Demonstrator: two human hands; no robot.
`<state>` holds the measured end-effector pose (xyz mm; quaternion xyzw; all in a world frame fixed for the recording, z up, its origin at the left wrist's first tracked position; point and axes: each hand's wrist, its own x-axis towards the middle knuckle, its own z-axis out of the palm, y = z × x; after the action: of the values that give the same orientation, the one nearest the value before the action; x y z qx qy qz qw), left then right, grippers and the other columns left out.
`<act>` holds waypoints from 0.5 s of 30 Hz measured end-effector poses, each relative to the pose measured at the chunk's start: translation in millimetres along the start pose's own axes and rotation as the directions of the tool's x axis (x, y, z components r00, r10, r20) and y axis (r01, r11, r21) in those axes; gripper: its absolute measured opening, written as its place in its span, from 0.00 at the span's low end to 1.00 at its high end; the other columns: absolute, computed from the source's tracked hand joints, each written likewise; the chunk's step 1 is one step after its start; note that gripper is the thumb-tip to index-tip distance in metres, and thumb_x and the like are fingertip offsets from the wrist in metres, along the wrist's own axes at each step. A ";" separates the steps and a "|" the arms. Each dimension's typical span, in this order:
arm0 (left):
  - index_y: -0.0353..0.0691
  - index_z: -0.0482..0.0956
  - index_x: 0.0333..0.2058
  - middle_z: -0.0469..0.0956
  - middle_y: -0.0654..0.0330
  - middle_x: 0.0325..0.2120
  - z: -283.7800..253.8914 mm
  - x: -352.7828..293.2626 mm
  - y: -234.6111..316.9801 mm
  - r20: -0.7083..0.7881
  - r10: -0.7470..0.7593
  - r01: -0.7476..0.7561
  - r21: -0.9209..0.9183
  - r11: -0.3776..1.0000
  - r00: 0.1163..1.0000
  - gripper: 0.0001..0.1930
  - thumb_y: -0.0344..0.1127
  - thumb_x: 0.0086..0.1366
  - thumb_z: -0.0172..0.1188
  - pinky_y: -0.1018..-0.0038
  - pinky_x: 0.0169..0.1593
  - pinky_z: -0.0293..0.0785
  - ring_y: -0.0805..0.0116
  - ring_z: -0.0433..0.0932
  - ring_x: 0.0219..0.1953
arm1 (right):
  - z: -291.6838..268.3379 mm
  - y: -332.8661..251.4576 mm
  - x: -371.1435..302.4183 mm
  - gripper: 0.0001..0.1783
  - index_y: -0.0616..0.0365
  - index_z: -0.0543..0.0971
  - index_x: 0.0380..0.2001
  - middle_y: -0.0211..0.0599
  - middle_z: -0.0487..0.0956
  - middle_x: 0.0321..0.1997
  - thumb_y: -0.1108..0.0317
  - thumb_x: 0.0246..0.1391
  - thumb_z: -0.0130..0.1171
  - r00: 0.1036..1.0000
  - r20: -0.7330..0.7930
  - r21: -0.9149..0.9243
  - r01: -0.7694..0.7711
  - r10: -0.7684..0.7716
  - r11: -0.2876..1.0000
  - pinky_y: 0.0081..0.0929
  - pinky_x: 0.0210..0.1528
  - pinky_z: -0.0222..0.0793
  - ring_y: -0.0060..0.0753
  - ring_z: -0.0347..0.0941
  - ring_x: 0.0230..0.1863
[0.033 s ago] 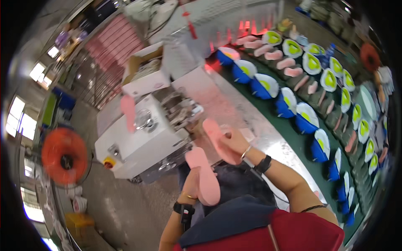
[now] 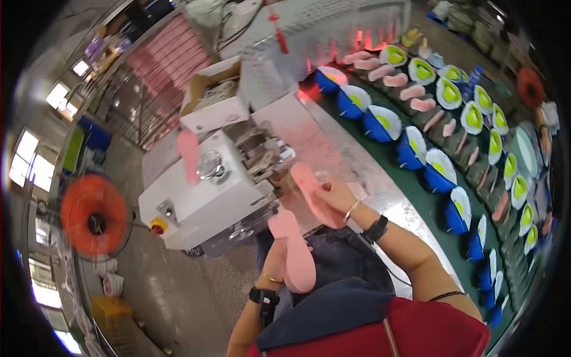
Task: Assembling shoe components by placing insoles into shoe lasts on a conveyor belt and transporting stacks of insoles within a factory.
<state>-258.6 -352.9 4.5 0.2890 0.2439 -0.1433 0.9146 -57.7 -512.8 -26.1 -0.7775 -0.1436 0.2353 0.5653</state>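
My left hand (image 2: 275,262) is closed round a pink shoe insole (image 2: 300,265), which it holds up on a slant in front of my lap. In my right hand (image 2: 340,199) is another pink insole (image 2: 306,181), gripped near its lower half with the thumb on its face. The two insoles are side by side and apart, the right one a little farther from me. A third pink insole (image 2: 188,156) lies on a white machine (image 2: 193,208), beside its round metal dial (image 2: 210,165).
A white carton (image 2: 217,114) stands behind the machine. To the right, a green conveyor belt (image 2: 389,157) carries rows of blue-and-white shoe parts (image 2: 380,123) and pink pieces (image 2: 411,91). An orange fan (image 2: 95,215) stands at the left, above a yellow crate (image 2: 112,307).
The whole view has shifted slightly, with the machine and belt a little farther right in the picture. Both hands still hold the same insoles.
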 end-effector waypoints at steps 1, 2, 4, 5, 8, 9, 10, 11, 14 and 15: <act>0.32 0.72 0.44 0.79 0.51 0.38 -9.0 -6.8 -1.3 -0.023 0.038 -0.038 -0.021 0.999 0.999 0.18 0.40 0.64 0.46 0.66 0.49 0.74 0.56 0.78 0.41 | 6.3 -21.9 10.2 0.22 0.65 0.75 0.41 0.53 0.79 0.30 0.60 0.46 0.58 0.993 -0.056 -0.050 0.099 -0.101 0.994 0.39 0.36 0.70 0.49 0.77 0.35; 0.32 0.73 0.43 0.78 0.50 0.39 -14.9 -8.0 -3.9 -0.026 0.045 -0.045 0.025 0.999 0.999 0.18 0.41 0.64 0.45 0.66 0.48 0.74 0.56 0.78 0.41 | 17.1 -7.1 41.4 0.22 0.66 0.75 0.41 0.53 0.79 0.30 0.61 0.46 0.58 0.982 -0.100 -0.168 0.141 -0.159 0.976 0.39 0.36 0.70 0.50 0.77 0.34; 0.32 0.74 0.42 0.78 0.49 0.40 -16.6 -14.8 -7.9 -0.038 0.059 -0.057 0.051 0.997 0.998 0.18 0.41 0.64 0.45 0.66 0.47 0.75 0.55 0.78 0.40 | 29.5 3.2 85.5 0.21 0.67 0.74 0.41 0.52 0.79 0.29 0.62 0.46 0.58 0.969 -0.115 -0.293 0.179 -0.220 0.939 0.39 0.36 0.71 0.51 0.77 0.33; 0.31 0.72 0.45 0.78 0.49 0.39 -11.9 -19.2 -5.5 -0.070 0.031 -0.029 0.031 0.999 0.997 0.21 0.44 0.64 0.45 0.65 0.47 0.76 0.55 0.78 0.42 | 33.0 -7.2 102.0 0.22 0.68 0.73 0.41 0.52 0.79 0.29 0.62 0.46 0.59 0.970 -0.130 -0.315 0.155 -0.204 0.936 0.38 0.37 0.71 0.51 0.77 0.33; 0.30 0.71 0.48 0.77 0.45 0.40 -4.5 -26.4 1.0 -0.091 0.012 -0.013 -0.012 1.000 0.996 0.23 0.44 0.64 0.44 0.64 0.47 0.76 0.55 0.78 0.43 | 31.6 -11.1 118.1 0.23 0.70 0.73 0.40 0.53 0.79 0.30 0.62 0.45 0.59 0.969 -0.164 -0.269 0.138 -0.186 0.953 0.38 0.37 0.71 0.51 0.77 0.34; 0.29 0.72 0.47 0.77 0.42 0.42 -4.0 -26.4 3.0 -0.085 0.017 -0.020 -0.032 0.999 0.996 0.21 0.42 0.65 0.44 0.65 0.48 0.75 0.55 0.78 0.43 | 26.4 -8.0 119.9 0.23 0.70 0.73 0.39 0.54 0.79 0.30 0.62 0.44 0.59 0.967 -0.184 -0.195 0.141 -0.178 0.971 0.38 0.38 0.71 0.51 0.77 0.34; 0.29 0.72 0.47 0.77 0.42 0.42 -7.9 -28.0 4.5 -0.086 0.021 -0.024 -0.036 0.999 0.996 0.21 0.42 0.65 0.44 0.65 0.48 0.75 0.55 0.78 0.43 | 24.7 -10.5 115.1 0.23 0.70 0.73 0.39 0.54 0.79 0.30 0.62 0.44 0.59 0.967 -0.179 -0.197 0.144 -0.180 0.970 0.38 0.38 0.71 0.51 0.77 0.34; 0.28 0.71 0.48 0.77 0.42 0.43 -13.2 -27.7 4.6 -0.084 0.032 -0.034 -0.024 0.999 0.996 0.22 0.42 0.65 0.43 0.65 0.49 0.74 0.55 0.78 0.43 | 20.2 -15.4 104.6 0.22 0.70 0.74 0.37 0.55 0.79 0.31 0.62 0.44 0.59 0.988 -0.122 -0.124 0.082 -0.097 0.989 0.38 0.37 0.71 0.51 0.77 0.34; 0.27 0.71 0.48 0.77 0.43 0.43 -21.5 -22.3 0.1 -0.098 0.044 -0.045 0.000 0.999 0.994 0.23 0.42 0.66 0.43 0.66 0.51 0.73 0.55 0.78 0.44 | 15.6 -21.1 87.2 0.20 0.67 0.76 0.35 0.52 0.80 0.31 0.59 0.44 0.60 0.996 -0.074 -0.218 0.033 -0.050 0.975 0.36 0.35 0.71 0.45 0.78 0.33; 0.26 0.71 0.48 0.77 0.44 0.43 -22.8 -19.6 -1.8 -0.122 0.052 -0.051 0.012 0.999 0.991 0.23 0.42 0.66 0.43 0.66 0.51 0.73 0.55 0.78 0.44 | 15.5 -21.9 83.8 0.20 0.65 0.77 0.34 0.48 0.80 0.30 0.58 0.46 0.60 0.994 -0.073 -0.371 0.053 -0.086 0.927 0.34 0.34 0.71 0.40 0.78 0.32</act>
<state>-284.1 -338.3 -2.2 0.3073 0.2913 -0.1026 0.9001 6.1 -452.2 -26.3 -0.8736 -0.1876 0.1495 0.4234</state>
